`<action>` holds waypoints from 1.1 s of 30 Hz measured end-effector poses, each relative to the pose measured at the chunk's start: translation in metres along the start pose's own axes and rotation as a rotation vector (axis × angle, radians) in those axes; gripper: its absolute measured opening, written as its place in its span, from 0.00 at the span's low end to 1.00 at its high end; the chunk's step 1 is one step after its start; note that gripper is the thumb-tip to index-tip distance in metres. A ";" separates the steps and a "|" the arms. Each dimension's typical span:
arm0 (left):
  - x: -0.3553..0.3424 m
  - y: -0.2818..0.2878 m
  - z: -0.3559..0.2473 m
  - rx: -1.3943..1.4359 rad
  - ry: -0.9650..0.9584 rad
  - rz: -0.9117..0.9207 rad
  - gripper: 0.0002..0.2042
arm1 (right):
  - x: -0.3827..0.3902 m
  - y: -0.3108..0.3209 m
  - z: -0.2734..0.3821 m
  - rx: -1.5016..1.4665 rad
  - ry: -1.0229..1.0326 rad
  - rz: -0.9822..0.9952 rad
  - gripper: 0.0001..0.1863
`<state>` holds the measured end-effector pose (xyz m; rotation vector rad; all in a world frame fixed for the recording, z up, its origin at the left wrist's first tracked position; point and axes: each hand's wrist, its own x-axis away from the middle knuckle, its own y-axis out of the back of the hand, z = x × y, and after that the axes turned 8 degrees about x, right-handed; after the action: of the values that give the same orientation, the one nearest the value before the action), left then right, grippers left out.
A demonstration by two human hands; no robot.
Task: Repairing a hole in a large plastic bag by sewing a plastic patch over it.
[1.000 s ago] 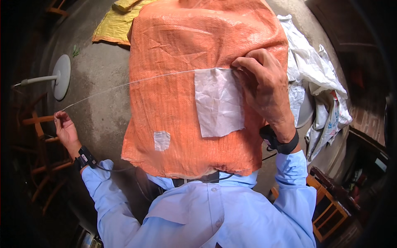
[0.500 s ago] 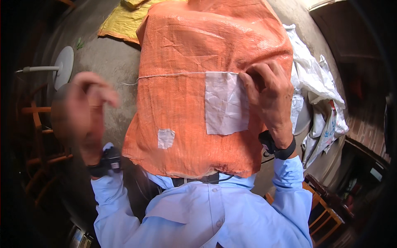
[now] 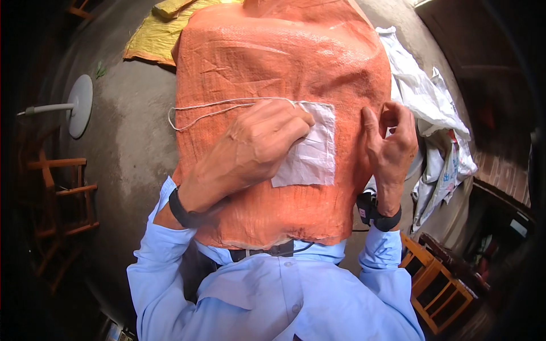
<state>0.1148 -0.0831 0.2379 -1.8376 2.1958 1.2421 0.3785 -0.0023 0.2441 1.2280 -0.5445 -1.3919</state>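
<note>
A large orange woven sack (image 3: 256,68) is spread before me, reaching to my waist. On it lies a square white patch (image 3: 313,153). White thread (image 3: 196,107) runs leftward from the patch's top edge and loops back at the sack's left side to my left hand. That left hand (image 3: 261,139) lies over the sack and the patch's left part. Its fingers are pinched together at the upper patch; what they grip is hidden. My right hand (image 3: 392,139) is at the sack's right edge, thumb apart from half-curled fingers, with nothing visible between them.
White sacks (image 3: 426,108) lie crumpled at the right. A yellow woven sack (image 3: 151,37) is on the floor at the far left. A round white disc on a stem (image 3: 81,106) and a wooden chair (image 3: 60,193) stand left; another wooden chair (image 3: 435,284) is at the lower right.
My left hand has come from beyond the sack's left edge onto the patch, and the thread now forms a loop. My right hand has left the patch's top right corner, moving right.
</note>
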 end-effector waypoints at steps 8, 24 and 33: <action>0.010 0.005 0.003 -0.101 -0.062 0.022 0.09 | 0.006 -0.017 -0.037 -0.564 -0.254 0.164 0.13; 0.021 0.031 0.018 -0.155 -0.059 0.134 0.06 | 0.009 -0.018 -0.054 -0.679 -0.283 0.133 0.13; 0.026 0.033 -0.040 0.169 0.102 -0.027 0.07 | 0.004 0.027 -0.030 -0.445 -0.105 0.007 0.07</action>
<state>0.0976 -0.1274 0.2706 -1.8959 2.2402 0.9454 0.4177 -0.0033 0.2554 0.7975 -0.2859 -1.4790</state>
